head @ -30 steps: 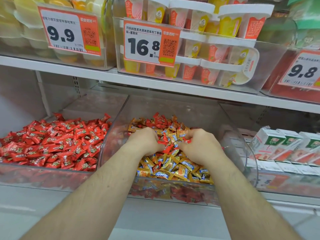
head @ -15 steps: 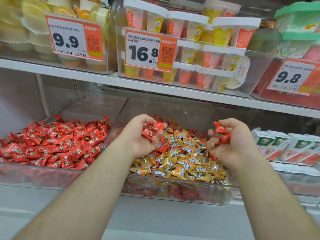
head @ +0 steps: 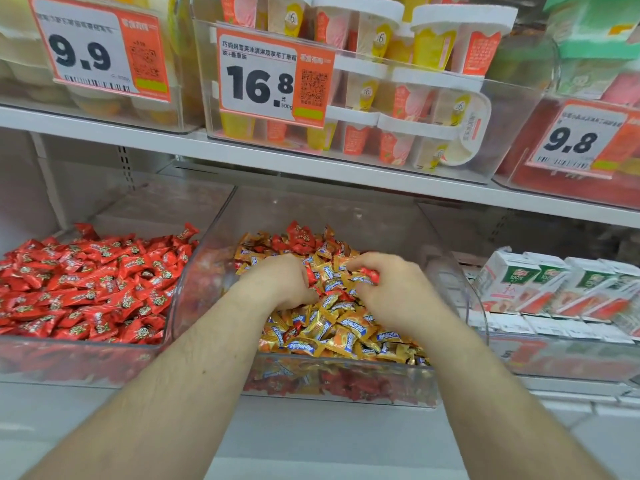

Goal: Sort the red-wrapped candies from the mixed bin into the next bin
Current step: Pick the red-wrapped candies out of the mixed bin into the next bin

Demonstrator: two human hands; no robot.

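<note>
Now both hands had dropped from a raised hold back into the clear plastic mixed bin (head: pixel 446 271); left hand (head: pixel 277 282) curled into the pile, its grip hidden; right hand (head: pixel 388 289) pinched a red-wrapped candy (head: pixel 369 274); transfer to the neighbouring clear bin of red candies (head: pixel 86 362) seemingly still pending.

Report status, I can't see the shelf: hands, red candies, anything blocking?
Left hand and right hand both down in the clear plastic mixed bin, fingers curled. Right pinches a red-wrapped candy. Gold-wrapped candies crowd around. All-red neighbouring bin unobstructed.
</note>
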